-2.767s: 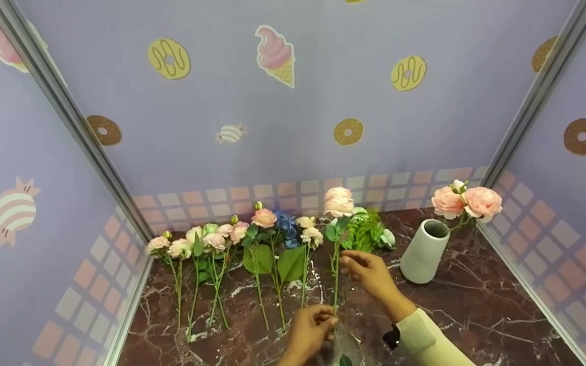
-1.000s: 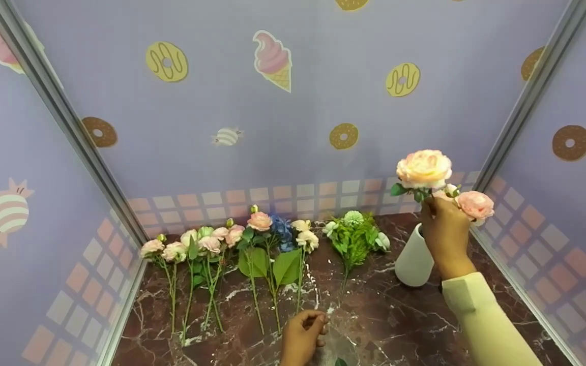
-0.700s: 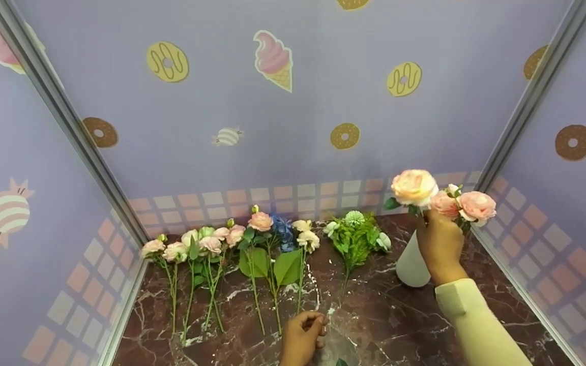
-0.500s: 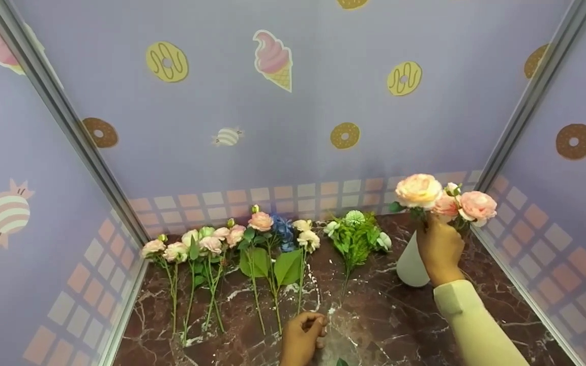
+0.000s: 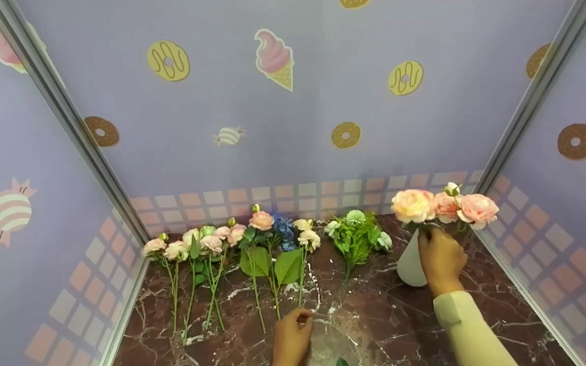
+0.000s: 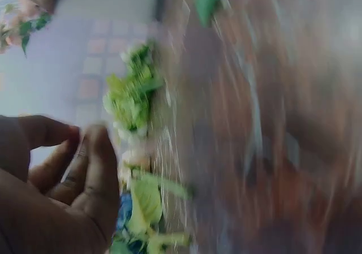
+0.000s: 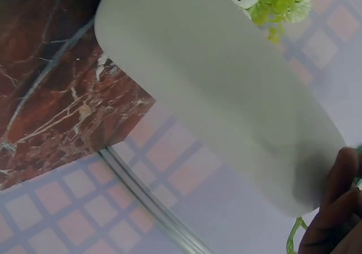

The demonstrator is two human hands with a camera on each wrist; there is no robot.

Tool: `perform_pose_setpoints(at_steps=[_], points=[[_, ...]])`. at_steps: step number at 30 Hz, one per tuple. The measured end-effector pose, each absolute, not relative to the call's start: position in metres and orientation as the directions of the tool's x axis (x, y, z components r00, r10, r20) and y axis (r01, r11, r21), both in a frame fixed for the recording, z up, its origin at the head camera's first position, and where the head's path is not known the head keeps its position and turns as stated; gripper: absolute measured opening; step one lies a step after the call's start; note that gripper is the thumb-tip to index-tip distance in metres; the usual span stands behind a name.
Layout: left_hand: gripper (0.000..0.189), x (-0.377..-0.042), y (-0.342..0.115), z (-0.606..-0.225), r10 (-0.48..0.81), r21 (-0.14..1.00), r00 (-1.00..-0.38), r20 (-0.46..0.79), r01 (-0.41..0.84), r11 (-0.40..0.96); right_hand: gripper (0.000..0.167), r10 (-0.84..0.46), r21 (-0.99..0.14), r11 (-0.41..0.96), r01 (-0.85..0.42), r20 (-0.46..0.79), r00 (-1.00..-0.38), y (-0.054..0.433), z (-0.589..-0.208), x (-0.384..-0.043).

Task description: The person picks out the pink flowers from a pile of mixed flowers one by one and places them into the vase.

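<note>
My right hand (image 5: 442,262) pinches the stem of a pale pink peony (image 5: 413,205) at the mouth of a white tapered vase (image 5: 411,265). In the right wrist view, the fingers (image 7: 339,214) sit right at the rim of the vase (image 7: 215,90); they hide most of the stem. A second stem with two pink blooms (image 5: 478,209) and a bud leans out of the vase to the right. Low in the middle, my left hand (image 5: 292,335) hovers with loosely curled fingers, thumb and forefinger close together. Nothing shows between them in the left wrist view.
Left of the middle lies a row of artificial stems: pale pink flowers (image 5: 211,243), a blue flower (image 5: 284,231) and cream blooms (image 5: 309,239). A green bunch (image 5: 356,241) lies between them and the vase. Patterned panels enclose the dark marbled tabletop (image 5: 374,315).
My right hand carried the peony from the middle to the vase, away from my left hand, then lowered it at the mouth. My left hand let go of the stem and has shifted slightly left.
</note>
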State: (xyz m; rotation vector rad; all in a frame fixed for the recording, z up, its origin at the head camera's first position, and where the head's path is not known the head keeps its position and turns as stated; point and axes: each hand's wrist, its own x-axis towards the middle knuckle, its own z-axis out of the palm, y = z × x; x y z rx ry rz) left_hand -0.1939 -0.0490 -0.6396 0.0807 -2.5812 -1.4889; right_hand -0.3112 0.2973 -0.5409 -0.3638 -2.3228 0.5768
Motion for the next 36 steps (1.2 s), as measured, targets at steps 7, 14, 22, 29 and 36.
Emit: perform_pose_setpoints(at_steps=[7,14,22,29,36], points=[[0.019,-0.229,-0.056,-0.646,-0.196,0.553,-0.966,0.168,-0.073,0.83,0.016,0.423,-0.495,0.869,0.019,0.722,-0.547,0.291,-0.562,-0.286],[0.029,-0.238,-0.057,-0.656,-0.227,0.48,-0.968,0.105,-0.151,0.864,0.019,0.269,-0.428,0.898,-0.1,0.716,-0.644,0.266,-0.596,-0.263],[0.01,-0.249,-0.055,-0.691,-0.187,0.496,-0.974,0.127,-0.101,0.863,0.019,0.186,-0.496,0.865,-0.08,0.465,-0.866,0.235,-0.617,-0.248],[0.034,-0.269,-0.08,-0.716,-0.055,0.704,-0.997,-0.047,-0.072,0.707,0.018,0.107,-0.481,0.87,-0.109,0.399,-0.91,0.221,-0.618,-0.247],[0.014,-0.251,-0.082,-0.696,0.021,0.79,-0.999,0.029,0.036,0.612,0.006,0.078,-0.519,0.844,-0.134,0.366,-0.927,0.208,-0.607,-0.25]])
